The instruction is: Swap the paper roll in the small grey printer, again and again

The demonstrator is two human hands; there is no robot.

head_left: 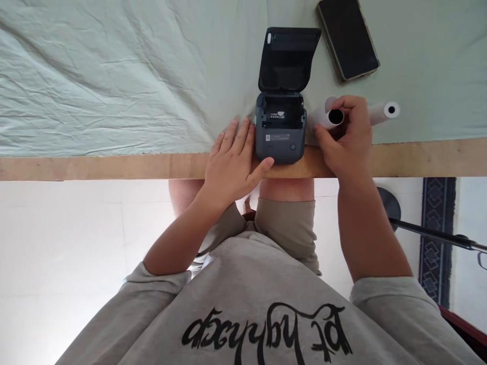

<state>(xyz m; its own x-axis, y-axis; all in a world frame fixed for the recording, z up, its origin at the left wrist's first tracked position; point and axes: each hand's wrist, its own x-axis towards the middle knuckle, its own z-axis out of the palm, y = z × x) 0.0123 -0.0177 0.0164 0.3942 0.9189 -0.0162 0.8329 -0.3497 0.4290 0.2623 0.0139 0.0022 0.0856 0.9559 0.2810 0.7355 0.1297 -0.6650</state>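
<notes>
A small dark grey label printer (280,144) sits at the table's near edge, its lid (287,61) swung up and its paper bay showing. My left hand (234,162) lies flat with fingers stretched out against the printer's left side, the thumb by its front corner. To the right of the printer, my right hand (350,134) grips a white paper roll (322,119) between thumb and fingers; the roll's dark hollow core faces up. Just beyond that hand rests a second, thinner white roll (378,113), partly hidden by the fingers.
A smartphone (348,38) in a case lies at the back right. The pale green cloth (114,76) is wrinkled on the left, with a bare wooden edge (95,166) in front. Below right, a black stand pole (429,231) reaches across the floor near a patterned dark strip (437,228).
</notes>
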